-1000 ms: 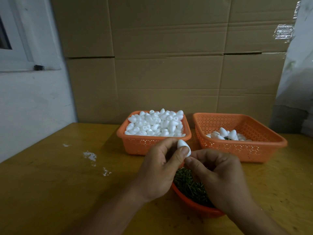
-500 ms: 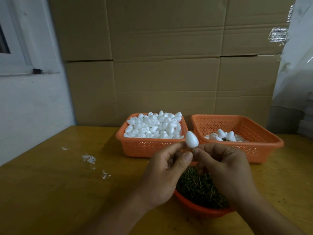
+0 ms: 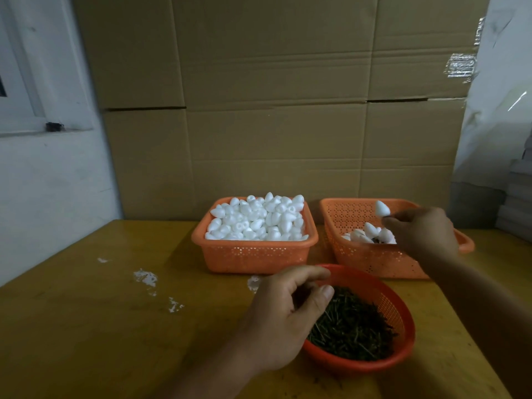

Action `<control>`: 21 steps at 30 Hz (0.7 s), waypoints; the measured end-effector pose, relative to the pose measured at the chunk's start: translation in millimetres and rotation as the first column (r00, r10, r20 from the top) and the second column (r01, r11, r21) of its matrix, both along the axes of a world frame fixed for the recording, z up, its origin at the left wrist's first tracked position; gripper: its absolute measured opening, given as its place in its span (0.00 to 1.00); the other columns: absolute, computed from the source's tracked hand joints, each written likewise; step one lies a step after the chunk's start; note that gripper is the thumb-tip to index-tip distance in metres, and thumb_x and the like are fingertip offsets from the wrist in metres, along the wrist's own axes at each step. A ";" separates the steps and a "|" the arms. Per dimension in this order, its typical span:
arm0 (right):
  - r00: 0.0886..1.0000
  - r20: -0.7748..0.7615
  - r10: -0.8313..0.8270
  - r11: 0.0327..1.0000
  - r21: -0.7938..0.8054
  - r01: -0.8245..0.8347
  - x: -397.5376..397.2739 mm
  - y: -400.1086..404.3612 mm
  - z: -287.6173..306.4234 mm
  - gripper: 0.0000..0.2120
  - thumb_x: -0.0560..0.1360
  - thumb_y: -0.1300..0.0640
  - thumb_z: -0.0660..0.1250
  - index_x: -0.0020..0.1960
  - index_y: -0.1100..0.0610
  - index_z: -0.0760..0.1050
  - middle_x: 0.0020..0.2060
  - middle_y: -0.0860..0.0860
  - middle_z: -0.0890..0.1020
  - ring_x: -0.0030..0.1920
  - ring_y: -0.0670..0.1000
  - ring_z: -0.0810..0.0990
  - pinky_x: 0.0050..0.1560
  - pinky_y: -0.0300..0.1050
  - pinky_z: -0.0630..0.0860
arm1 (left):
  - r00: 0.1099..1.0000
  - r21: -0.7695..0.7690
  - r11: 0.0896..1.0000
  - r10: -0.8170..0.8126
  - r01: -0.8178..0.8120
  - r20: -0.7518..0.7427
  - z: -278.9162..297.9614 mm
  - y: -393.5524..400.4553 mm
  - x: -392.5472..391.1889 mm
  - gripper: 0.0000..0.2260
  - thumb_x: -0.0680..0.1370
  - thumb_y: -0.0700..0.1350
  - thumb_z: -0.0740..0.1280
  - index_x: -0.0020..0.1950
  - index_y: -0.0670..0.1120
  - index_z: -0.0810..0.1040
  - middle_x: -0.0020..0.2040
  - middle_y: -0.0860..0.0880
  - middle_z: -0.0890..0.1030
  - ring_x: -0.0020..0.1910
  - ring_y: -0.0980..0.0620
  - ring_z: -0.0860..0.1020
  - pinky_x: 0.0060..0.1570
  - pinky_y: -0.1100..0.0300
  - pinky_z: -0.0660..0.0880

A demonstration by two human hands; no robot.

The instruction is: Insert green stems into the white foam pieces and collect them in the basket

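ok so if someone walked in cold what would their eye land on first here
Probably the orange basket heaped with white foam pieces at the back of the wooden table. Next, the right hand pinching one foam piece above the second basket, which holds only a few. Nearest the viewer, the left hand hangs loosely curled over the rim of a round orange bowl of green stems.

The right hand [image 3: 423, 230] hides part of the foam pile [image 3: 365, 236] — any stem on its piece unseen.
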State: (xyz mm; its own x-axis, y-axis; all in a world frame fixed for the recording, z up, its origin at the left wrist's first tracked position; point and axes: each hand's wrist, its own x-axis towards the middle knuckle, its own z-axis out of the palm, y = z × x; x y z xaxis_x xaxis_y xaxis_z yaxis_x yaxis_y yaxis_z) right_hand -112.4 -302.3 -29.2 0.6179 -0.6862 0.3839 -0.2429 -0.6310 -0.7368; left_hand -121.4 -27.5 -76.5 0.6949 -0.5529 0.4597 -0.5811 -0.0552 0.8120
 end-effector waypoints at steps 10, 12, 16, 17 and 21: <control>0.900 -0.344 -0.266 0.961 -0.164 0.221 32.6 -16.1 -4.6 0.25 0.72 0.37 0.71 0.34 0.54 0.63 0.58 0.61 0.79 0.67 0.63 0.71 0.67 0.61 0.64 | 0.999 0.007 1.000 0.016 -0.016 0.035 -0.9 -0.3 0.8 0.20 0.75 0.63 0.64 0.62 0.56 0.80 0.51 0.64 0.80 0.54 0.62 0.79 0.51 0.70 0.73; 0.889 -0.362 -0.281 0.957 -0.178 0.230 35.1 -16.8 -4.9 0.25 0.71 0.38 0.72 0.34 0.55 0.64 0.58 0.61 0.79 0.66 0.63 0.71 0.67 0.61 0.64 | 0.999 0.007 1.000 0.012 -0.012 0.031 -1.0 -0.5 0.8 0.20 0.75 0.63 0.64 0.62 0.56 0.80 0.50 0.63 0.80 0.54 0.62 0.79 0.51 0.69 0.74; 0.878 -0.390 -0.277 0.958 -0.187 0.219 37.9 -17.8 -5.5 0.25 0.71 0.36 0.71 0.35 0.55 0.66 0.56 0.60 0.80 0.65 0.63 0.72 0.67 0.62 0.64 | 1.000 0.011 1.000 0.002 -0.002 0.028 -0.9 -0.4 0.5 0.18 0.75 0.62 0.64 0.61 0.58 0.80 0.49 0.64 0.80 0.53 0.62 0.79 0.50 0.71 0.73; 0.875 -0.398 -0.274 0.958 -0.190 0.213 38.6 -18.9 -5.4 0.25 0.72 0.35 0.70 0.35 0.55 0.67 0.56 0.60 0.80 0.65 0.63 0.73 0.68 0.62 0.65 | 1.000 0.013 1.000 0.002 -0.002 0.028 -0.8 -0.4 0.6 0.17 0.75 0.62 0.64 0.60 0.58 0.80 0.49 0.64 0.80 0.53 0.62 0.79 0.50 0.71 0.73; 0.873 -0.411 -0.261 0.961 -0.196 0.195 37.6 -20.5 -3.0 0.22 0.73 0.36 0.68 0.38 0.56 0.72 0.51 0.59 0.81 0.61 0.62 0.75 0.68 0.62 0.67 | 1.000 0.006 1.000 -0.006 0.006 0.020 -1.9 -1.1 1.0 0.14 0.75 0.62 0.65 0.58 0.61 0.81 0.49 0.63 0.81 0.53 0.61 0.80 0.50 0.70 0.74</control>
